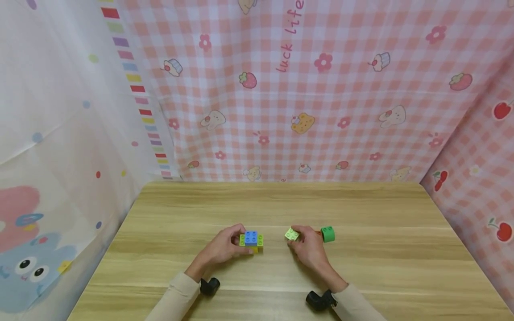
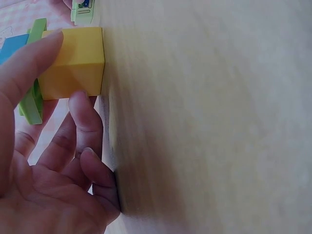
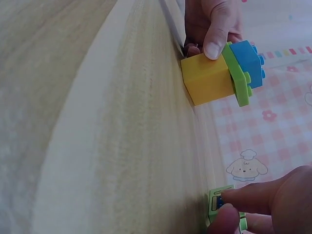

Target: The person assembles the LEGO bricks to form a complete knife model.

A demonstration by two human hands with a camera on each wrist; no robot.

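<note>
My left hand (image 1: 222, 246) grips a small stack of toy building bricks, thumb on its near side and fingers behind. A blue brick (image 1: 251, 238) tops the stack, a flat lime-green plate (image 3: 237, 75) sits under it, and a yellow block (image 2: 75, 63) forms the base, close to the tabletop. To the right, my right hand (image 1: 310, 250) pinches a light green brick (image 1: 291, 234) between thumb and fingers. A dark printed picture shows on that brick's side in the right wrist view. The stack and the light green brick are apart.
Just right of my right hand lies a green block (image 1: 328, 234) with a red piece (image 1: 319, 233) beside it, partly hidden by the hand. The wooden table (image 1: 369, 209) meets a pink checked cloth (image 1: 281, 147) at its back edge.
</note>
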